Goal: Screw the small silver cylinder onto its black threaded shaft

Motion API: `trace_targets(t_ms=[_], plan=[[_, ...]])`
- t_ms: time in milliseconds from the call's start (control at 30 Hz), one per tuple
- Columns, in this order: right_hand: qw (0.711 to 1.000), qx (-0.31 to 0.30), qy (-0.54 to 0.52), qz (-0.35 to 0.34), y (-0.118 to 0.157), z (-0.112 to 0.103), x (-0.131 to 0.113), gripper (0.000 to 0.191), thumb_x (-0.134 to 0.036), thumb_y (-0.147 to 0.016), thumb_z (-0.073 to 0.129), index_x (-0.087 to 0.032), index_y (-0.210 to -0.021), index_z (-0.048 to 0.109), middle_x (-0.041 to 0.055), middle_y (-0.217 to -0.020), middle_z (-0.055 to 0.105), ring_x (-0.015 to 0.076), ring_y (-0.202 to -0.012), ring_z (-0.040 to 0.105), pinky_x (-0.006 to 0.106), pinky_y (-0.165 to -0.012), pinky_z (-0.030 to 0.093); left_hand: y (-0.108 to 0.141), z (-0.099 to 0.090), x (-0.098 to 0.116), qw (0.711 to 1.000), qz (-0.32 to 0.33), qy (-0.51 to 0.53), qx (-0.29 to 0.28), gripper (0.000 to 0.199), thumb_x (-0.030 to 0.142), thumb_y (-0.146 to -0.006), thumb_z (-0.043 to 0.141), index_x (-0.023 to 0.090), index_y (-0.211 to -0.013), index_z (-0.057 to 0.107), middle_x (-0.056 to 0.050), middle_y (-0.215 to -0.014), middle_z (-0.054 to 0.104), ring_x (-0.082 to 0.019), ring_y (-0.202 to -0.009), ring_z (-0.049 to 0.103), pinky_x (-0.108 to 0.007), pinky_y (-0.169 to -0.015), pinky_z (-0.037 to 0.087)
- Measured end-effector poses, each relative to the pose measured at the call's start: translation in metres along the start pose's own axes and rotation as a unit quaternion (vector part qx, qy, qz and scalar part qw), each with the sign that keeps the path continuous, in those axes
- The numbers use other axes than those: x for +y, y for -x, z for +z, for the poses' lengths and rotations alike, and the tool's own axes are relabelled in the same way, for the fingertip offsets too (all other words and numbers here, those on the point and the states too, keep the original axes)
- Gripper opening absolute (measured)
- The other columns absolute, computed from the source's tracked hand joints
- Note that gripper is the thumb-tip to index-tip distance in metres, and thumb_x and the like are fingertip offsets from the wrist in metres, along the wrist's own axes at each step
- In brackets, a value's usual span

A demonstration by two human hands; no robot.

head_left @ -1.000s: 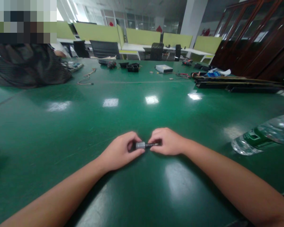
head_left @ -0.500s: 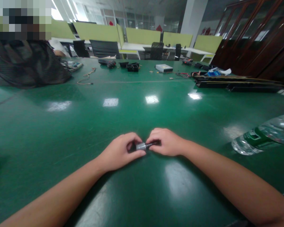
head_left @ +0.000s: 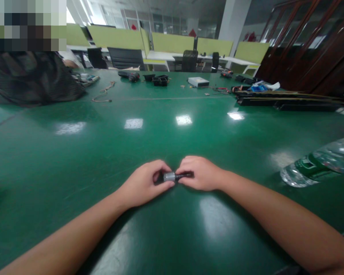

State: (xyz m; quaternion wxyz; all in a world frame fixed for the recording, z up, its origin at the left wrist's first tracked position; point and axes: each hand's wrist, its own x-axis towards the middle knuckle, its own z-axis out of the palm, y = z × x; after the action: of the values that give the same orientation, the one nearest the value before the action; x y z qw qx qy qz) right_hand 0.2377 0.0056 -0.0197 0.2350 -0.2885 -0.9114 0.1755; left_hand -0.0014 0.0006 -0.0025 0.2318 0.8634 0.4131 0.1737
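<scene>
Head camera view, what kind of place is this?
Probably an office used as an electronics workshop: a long green worktable strewn with small parts and cables, desks with green partitions behind. Both hands hold a small metal cylinder.

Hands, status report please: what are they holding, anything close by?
Left hand and right hand pinch one small silver-and-black cylinder between them. Low over green table. Water bottle lying off right, apart.

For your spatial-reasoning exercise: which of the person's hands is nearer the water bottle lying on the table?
Right. The right hand lies between the left hand and the water bottle, which sits far off to its right.
</scene>
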Motion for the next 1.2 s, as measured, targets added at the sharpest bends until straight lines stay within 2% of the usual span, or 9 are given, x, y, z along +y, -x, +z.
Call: trace_targets(t_ms=[333, 700, 1200], plan=[[1.0, 0.021, 0.005, -0.015, 0.0001, 0.0002, 0.0003, 0.012, -0.021, -0.087, 0.066, -0.016, -0.095, 0.073, 0.0065, -0.086, 0.07, 0.0188, -0.083, 0.061, 0.03, -0.079, 0.047, -0.0012, -0.0014, 0.0026, 1.0, -0.004, 0.009, -0.007, 0.026, 0.043, -0.086, 0.066, 0.018, -0.094, 0.067, 0.001, -0.072, 0.058, -0.016, -0.065, 0.054, -0.026, -0.06, 0.037], [0.999, 0.023, 0.024, -0.016, 0.001, -0.0029, 0.0008, 0.009, -0.021, -0.082, 0.066, -0.017, -0.088, 0.072, 0.0039, -0.079, 0.068, 0.0177, -0.077, 0.059, 0.03, -0.075, 0.045, -0.0005, -0.0012, 0.0013, 1.0, -0.002, 0.013, -0.009, 0.025, 0.042, -0.086, 0.066, 0.019, -0.094, 0.067, 0.001, -0.074, 0.059, -0.016, -0.066, 0.054, -0.026, -0.061, 0.038], [0.999, 0.023, 0.036, -0.011, 0.001, -0.0021, 0.0008, 0.009, -0.026, -0.083, 0.07, -0.018, -0.086, 0.071, 0.0031, -0.078, 0.068, 0.0167, -0.076, 0.059, 0.03, -0.075, 0.043, -0.001, -0.0015, 0.0012, 1.0, 0.0, 0.003, -0.007, 0.026, 0.043, -0.086, 0.065, 0.019, -0.095, 0.067, 0.001, -0.074, 0.059, -0.016, -0.067, 0.054, -0.026, -0.06, 0.038]])
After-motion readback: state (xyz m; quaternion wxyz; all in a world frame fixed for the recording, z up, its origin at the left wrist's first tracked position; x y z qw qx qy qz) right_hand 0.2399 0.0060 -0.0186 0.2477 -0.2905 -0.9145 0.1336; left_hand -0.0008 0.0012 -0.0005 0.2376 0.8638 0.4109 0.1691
